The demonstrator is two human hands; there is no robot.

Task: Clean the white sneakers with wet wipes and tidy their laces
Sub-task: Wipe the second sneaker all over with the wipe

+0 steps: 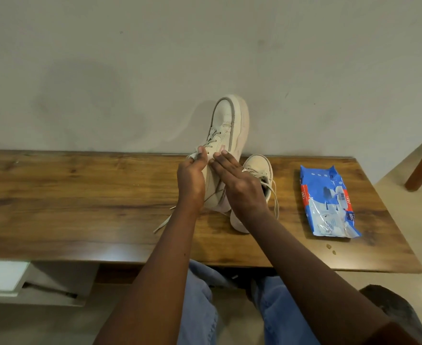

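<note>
- Head view: the left hand (pixel 192 178) is just beside the right hand (pixel 239 181), and between them stands the raised sneaker (pixel 229 120), with its toe pointing up above both hands.
- The left hand is closed in a pinch. Thumb and curled fingers grip the lace (pixel 211 141) near the upper eyelets. I judge that it holds the lace tight so that it can be pulled straight.
- The right hand is flat, with straight fingers (pixel 221 158) that press on the side of the raised sneaker. It grips nothing. I think it is there to steady the shoe against the pull.
- The heel of the raised sneaker is hidden under the hands, so I cannot tell whether it rests on the table (pixel 80 195).
- One loose end of the lace hangs below the left wrist and lies on the table toward the person.
- The second sneaker (pixel 258 168) stands on the table just behind the right hand, touching the raised one or very near it. Its laces hang loose at the right of the right wrist.
- The pack of wet wipes (pixel 326 202) lies flat, well apart to the right of the right hand. Probably it is put aside there to leave space for the work.
- I see no wipe in either hand, so the step now seems to be the tidying of laces.
- The pull should be gentle, otherwise the shoe may tip over.
</note>
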